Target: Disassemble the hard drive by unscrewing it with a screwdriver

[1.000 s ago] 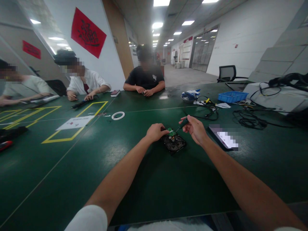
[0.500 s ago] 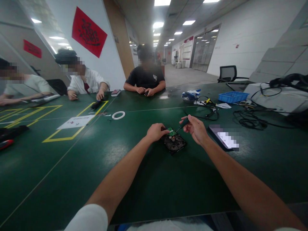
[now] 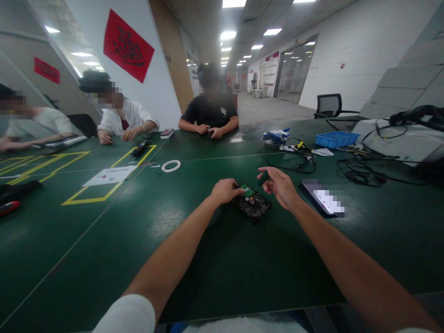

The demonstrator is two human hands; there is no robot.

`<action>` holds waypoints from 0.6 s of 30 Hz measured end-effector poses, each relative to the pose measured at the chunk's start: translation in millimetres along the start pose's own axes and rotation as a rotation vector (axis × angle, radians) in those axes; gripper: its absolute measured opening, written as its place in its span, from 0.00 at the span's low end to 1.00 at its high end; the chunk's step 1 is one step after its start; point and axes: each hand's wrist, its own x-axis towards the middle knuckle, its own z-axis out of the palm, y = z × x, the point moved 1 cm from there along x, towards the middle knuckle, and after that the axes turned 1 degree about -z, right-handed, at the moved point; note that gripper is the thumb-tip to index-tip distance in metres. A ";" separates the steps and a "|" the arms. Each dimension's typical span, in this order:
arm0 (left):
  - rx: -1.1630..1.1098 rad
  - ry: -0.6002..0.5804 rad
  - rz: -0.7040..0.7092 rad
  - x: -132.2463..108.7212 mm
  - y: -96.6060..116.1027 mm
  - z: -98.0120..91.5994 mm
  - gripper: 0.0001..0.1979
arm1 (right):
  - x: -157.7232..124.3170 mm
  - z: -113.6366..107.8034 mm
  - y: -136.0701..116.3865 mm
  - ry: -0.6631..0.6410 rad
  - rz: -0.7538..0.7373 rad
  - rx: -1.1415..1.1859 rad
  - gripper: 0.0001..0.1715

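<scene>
A black hard drive (image 3: pixel 255 209) lies on the green table with a green circuit board (image 3: pixel 247 190) at its far end. My left hand (image 3: pixel 226 190) grips the drive's far left side, thumb by the board; the other fingertips are partly hidden. In my right hand (image 3: pixel 280 186) is a screwdriver (image 3: pixel 264 178) with a dark green handle, held between thumb and fingers. Its thin shaft slants down to the left, and the tip is at the board's right edge; whether it sits in a screw is too small to tell.
Right of my right hand lies a phone (image 3: pixel 321 198). Black cables (image 3: pixel 360 172), a blue tray (image 3: pixel 337 139) and a blue-white object (image 3: pixel 275 137) are farther right. Left stand a white ring (image 3: pixel 171 166), a paper sheet (image 3: pixel 109 175) and yellow tape (image 3: pixel 83 201). Several people sit across the table.
The hard drive's near end has shifted slightly right. My right hand and the screwdriver have tilted a little. Across the table, a person's hand has drawn back from a black object.
</scene>
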 end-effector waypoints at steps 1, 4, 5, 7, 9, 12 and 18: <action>0.013 -0.011 -0.003 -0.5 0.7 -0.3 0.25 | -0.7 0.8 -1.0 -0.006 0.005 -0.004 0.23; 0.046 -0.027 0.001 -2.6 3.3 -1.3 0.28 | -2.1 3.1 -3.8 -0.044 0.031 -0.007 0.22; 0.052 -0.033 0.004 -3.2 4.1 -1.5 0.29 | -2.3 3.7 -4.6 -0.056 0.040 -0.003 0.22; 0.054 -0.052 0.008 -4.3 5.2 -1.4 0.30 | -2.2 4.6 -5.8 -0.059 0.051 0.020 0.22; 0.047 -0.064 0.004 -4.9 5.6 -0.8 0.30 | -1.7 4.9 -6.4 -0.049 0.058 0.057 0.22; 0.013 -0.052 -0.018 -5.3 5.4 0.2 0.33 | -0.7 4.0 -6.3 -0.030 0.063 0.101 0.22; -0.108 -0.086 -0.093 -6.8 5.3 2.6 0.34 | -0.8 4.0 -5.5 -0.047 0.060 0.104 0.18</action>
